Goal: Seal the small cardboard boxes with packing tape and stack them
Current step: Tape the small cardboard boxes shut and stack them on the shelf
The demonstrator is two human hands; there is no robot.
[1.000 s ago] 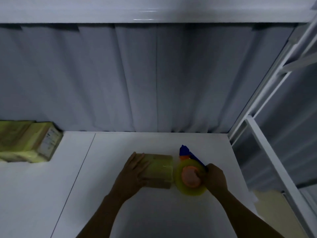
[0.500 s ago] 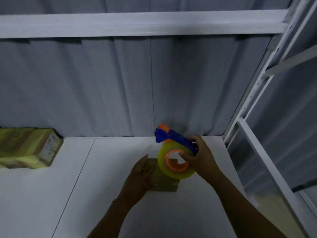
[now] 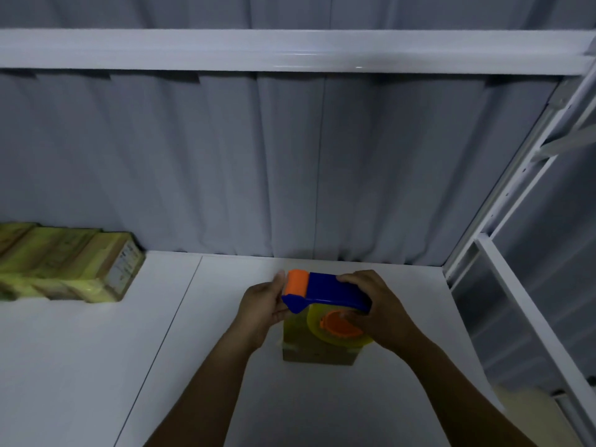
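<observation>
A small cardboard box stands on the white table, with yellowish tape over its top. Above it I hold a blue tape dispenser with an orange roller and a yellow tape roll on an orange core. My right hand grips the dispenser's blue handle and the roll from the right. At the dispenser's roller end, my left hand touches it with thumb and fingers; whether it pinches the tape there is hidden. The box's top is mostly covered by the dispenser.
Several taped cardboard boxes lie stacked at the table's back left. A grey curtain hangs behind the table, a white shelf beam crosses overhead, and a white metal rack frame stands along the right edge.
My left hand left the box's side and rose to the dispenser's roller end. My right hand turned the dispenser flatter above the box.
</observation>
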